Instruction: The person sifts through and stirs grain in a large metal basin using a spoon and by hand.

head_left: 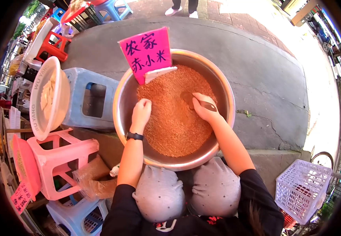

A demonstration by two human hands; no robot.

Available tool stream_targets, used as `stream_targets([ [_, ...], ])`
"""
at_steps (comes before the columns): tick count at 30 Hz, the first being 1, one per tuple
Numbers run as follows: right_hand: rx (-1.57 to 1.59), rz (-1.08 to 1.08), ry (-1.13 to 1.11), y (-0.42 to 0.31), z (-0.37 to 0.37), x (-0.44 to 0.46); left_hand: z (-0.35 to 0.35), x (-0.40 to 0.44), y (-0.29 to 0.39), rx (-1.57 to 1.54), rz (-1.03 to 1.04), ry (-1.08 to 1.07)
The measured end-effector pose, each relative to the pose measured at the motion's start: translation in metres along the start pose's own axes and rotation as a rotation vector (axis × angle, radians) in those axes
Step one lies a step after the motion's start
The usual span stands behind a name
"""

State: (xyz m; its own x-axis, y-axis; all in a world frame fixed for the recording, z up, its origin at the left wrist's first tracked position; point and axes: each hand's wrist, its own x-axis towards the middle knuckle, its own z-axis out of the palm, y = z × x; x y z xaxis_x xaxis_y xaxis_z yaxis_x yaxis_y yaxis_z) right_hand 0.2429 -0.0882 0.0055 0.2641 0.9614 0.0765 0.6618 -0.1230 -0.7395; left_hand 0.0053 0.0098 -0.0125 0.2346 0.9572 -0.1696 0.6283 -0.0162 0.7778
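Note:
A large metal basin (226, 84) in front of my knees holds a heap of reddish-brown grain (174, 129). My right hand (204, 108) is closed around a brown spoon (186, 96); its handle sticks out behind the fingers and its head is at the grain's surface. On the basin's left side my left hand (141, 112), with a dark band at the wrist, is curled over the grain. Whatever may be inside those fingers is hidden. A pink sign (147, 53) with handwritten characters stands at the far left rim, beside a white piece (160, 73) lying on the grain.
Left of the basin, a blue stool (76, 74) stands beside a tilted pale bowl (54, 118) with light-coloured pieces. Nearer are a pink stool (54, 153) and a plastic bag (95, 181). A white basket (304, 185) sits at lower right. A person's feet (173, 11) show at the far side.

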Motion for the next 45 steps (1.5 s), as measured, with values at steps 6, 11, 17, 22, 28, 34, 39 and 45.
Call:
stream_targets([
  [6, -0.173, -0.022, 0.179, 0.001, 0.004, 0.001, 0.004, -0.012, 0.003, 0.373, -0.063, 0.03],
  [11, -0.254, -0.002, 0.185, 0.002, 0.002, 0.001, 0.007, -0.007, -0.004, 0.32, -0.113, -0.061],
  [17, -0.054, -0.134, 0.04, 0.011, 0.006, 0.006, 0.006, 0.008, -0.012, -0.041, -0.083, -0.264],
  [22, 0.581, 0.297, -0.372, -0.008, -0.011, 0.007, -0.031, -0.003, 0.033, -0.81, -0.319, -0.553],
  [28, -0.077, -0.002, 0.024, -0.005, -0.005, 0.002, -0.008, 0.001, 0.01, -0.17, -0.058, -0.142],
  [34, -0.252, -0.006, 0.096, 0.014, 0.006, 0.002, 0.005, 0.001, -0.005, 0.231, -0.124, -0.193],
  [39, 0.016, -0.108, -0.161, 0.006, 0.003, 0.005, 0.002, 0.0, 0.006, -0.331, -0.12, -0.348],
  [45, 0.597, 0.218, -0.229, -0.006, -0.015, 0.004, -0.023, -0.001, 0.03, -0.617, -0.339, -0.549],
])
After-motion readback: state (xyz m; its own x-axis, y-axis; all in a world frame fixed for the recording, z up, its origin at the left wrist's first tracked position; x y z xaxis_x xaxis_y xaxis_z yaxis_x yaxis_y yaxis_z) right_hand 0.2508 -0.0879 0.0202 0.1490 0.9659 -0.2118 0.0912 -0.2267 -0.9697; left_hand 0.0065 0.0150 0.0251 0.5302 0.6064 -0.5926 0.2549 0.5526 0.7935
